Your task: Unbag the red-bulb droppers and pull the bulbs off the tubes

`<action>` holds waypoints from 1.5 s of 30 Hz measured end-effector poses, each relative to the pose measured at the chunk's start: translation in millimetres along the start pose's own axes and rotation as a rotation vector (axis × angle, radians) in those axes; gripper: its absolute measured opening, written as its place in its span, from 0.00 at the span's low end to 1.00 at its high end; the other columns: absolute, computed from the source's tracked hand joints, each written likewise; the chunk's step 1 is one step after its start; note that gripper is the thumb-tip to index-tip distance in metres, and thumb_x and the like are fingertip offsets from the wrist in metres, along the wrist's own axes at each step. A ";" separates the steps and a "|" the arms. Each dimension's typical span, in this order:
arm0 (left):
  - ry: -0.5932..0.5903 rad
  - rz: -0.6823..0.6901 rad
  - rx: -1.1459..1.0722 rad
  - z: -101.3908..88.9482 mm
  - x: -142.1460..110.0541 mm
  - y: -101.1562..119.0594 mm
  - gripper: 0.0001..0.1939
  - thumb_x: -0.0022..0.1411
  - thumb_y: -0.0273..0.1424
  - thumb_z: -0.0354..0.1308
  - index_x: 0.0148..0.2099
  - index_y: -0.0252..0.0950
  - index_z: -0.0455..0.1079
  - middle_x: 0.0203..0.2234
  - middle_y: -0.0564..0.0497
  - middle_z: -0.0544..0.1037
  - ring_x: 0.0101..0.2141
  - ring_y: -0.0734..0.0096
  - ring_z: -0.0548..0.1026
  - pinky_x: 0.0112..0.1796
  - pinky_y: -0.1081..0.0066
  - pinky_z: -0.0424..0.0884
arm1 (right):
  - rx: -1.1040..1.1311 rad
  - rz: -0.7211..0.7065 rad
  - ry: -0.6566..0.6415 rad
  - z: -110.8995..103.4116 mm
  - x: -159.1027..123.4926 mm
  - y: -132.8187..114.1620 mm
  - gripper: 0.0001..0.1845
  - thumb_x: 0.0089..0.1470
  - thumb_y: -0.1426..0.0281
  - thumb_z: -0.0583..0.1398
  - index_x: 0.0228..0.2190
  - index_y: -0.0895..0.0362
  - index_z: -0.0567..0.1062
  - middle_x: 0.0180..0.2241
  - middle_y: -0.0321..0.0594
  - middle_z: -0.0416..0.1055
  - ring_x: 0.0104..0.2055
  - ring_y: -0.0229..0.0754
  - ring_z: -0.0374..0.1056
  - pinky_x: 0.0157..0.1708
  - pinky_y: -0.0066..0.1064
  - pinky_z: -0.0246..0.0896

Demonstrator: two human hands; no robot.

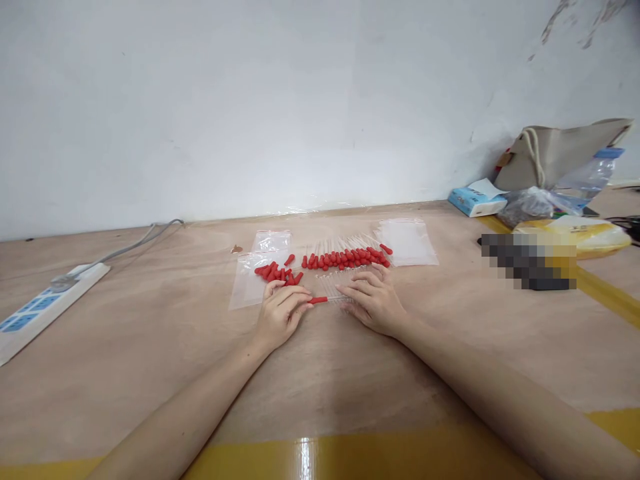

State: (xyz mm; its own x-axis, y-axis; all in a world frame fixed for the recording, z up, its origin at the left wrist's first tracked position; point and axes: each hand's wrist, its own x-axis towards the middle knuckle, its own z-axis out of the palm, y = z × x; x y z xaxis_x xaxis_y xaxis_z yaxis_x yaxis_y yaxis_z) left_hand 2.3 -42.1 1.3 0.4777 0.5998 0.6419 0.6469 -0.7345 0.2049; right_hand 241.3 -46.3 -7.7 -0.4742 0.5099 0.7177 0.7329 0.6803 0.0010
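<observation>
Between the fingers of my left hand [283,313] is a red rubber dropper bulb [319,301]. My right hand [377,303] is closed around a thin glass dropper tube [333,299], whose end meets the bulb; how far it sits inside I cannot tell. Just beyond my hands lie several bare glass tubes [327,283], partly hidden by my right fingers. Farther back is a row of glass droppers with red bulbs [345,259]. A pile of loose red bulbs [270,271] rests beyond my left fingers on a clear plastic bag [243,287].
More clear bags [413,243] lie right of the droppers. A white power strip [60,303] is at far left. At right are a blue tissue pack [475,200], a pixelated dark object [530,260], a yellow bag [595,237] and a beige bag [565,157]. The wall borders the table's back.
</observation>
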 end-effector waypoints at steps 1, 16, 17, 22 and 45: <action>-0.003 0.002 -0.004 -0.1 -0.2 0.6 0.06 0.59 0.32 0.53 0.36 0.40 0.70 0.34 0.51 0.77 0.36 0.70 0.74 0.48 0.61 0.58 | -0.003 -0.003 -0.013 0.5 0.3 -0.7 0.13 0.54 0.63 0.56 0.41 0.51 0.72 0.30 0.35 0.73 0.39 0.39 0.63 0.53 0.45 0.39; -0.193 0.056 -0.052 3.7 3.3 7.5 0.08 0.60 0.35 0.51 0.38 0.40 0.70 0.32 0.52 0.77 0.37 0.69 0.70 0.43 0.64 0.59 | 0.051 -0.066 -0.047 2.4 -1.5 -10.6 0.08 0.54 0.67 0.55 0.33 0.50 0.75 0.22 0.31 0.69 0.31 0.34 0.61 0.53 0.42 0.39; -0.192 0.053 -0.047 3.6 2.9 7.7 0.08 0.61 0.34 0.51 0.37 0.40 0.70 0.31 0.52 0.76 0.36 0.70 0.70 0.43 0.64 0.59 | 0.046 -0.069 -0.045 2.0 -2.1 -10.5 0.08 0.54 0.67 0.55 0.33 0.50 0.75 0.21 0.31 0.69 0.31 0.34 0.60 0.52 0.42 0.39; -0.213 0.059 -0.034 1.1 1.8 10.6 0.08 0.62 0.32 0.49 0.33 0.38 0.69 0.29 0.52 0.75 0.34 0.69 0.68 0.43 0.63 0.58 | 0.027 -0.075 -0.045 -1.5 -3.4 -10.5 0.09 0.54 0.67 0.54 0.31 0.49 0.75 0.19 0.30 0.67 0.31 0.35 0.59 0.51 0.41 0.39; 0.283 -0.279 -0.056 -10.8 0.6 -23.3 0.13 0.60 0.29 0.49 0.47 0.37 0.69 0.39 0.46 0.67 0.41 0.69 0.68 0.42 0.67 0.67 | -0.105 0.283 -0.028 5.3 0.6 2.6 0.15 0.55 0.72 0.51 0.43 0.55 0.72 0.28 0.38 0.72 0.32 0.37 0.63 0.40 0.33 0.44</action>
State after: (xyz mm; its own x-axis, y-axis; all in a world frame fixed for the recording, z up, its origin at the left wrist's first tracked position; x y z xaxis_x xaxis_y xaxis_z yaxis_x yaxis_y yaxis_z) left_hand -18.9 -28.0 4.9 0.1002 0.6734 0.7325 0.6917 -0.5763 0.4352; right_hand 240.3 -41.4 -10.9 -0.2565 0.6869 0.6800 0.8837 0.4516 -0.1228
